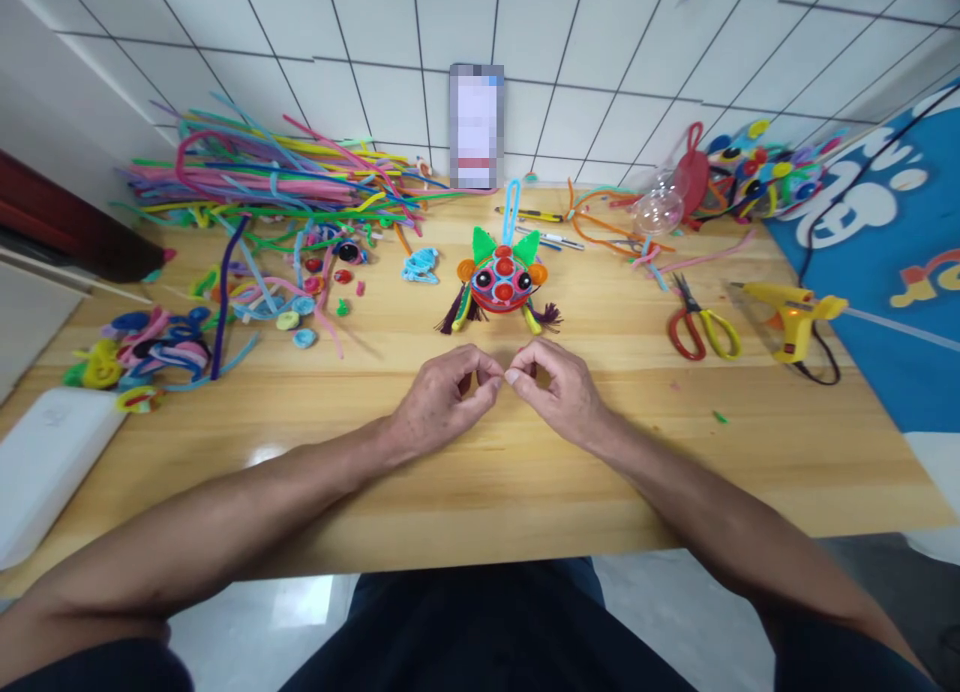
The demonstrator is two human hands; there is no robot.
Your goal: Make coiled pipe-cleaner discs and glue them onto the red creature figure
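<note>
My left hand (439, 397) and my right hand (559, 387) rest on the wooden table (525, 472) with their fingertips pinched and almost touching each other. Nothing can be made out between the fingers. Just beyond them stands a pipe-cleaner figure (502, 280), red and round, with green ears, a blue loop on top, dark eyes and purple tassels. It is apart from both hands.
A big heap of coloured pipe cleaners (277, 177) lies at the back left, with coiled pieces (150, 342) nearer. Red-and-yellow scissors (701, 327) and a yellow glue gun (791, 312) lie to the right. A white box (45, 462) sits at the left edge.
</note>
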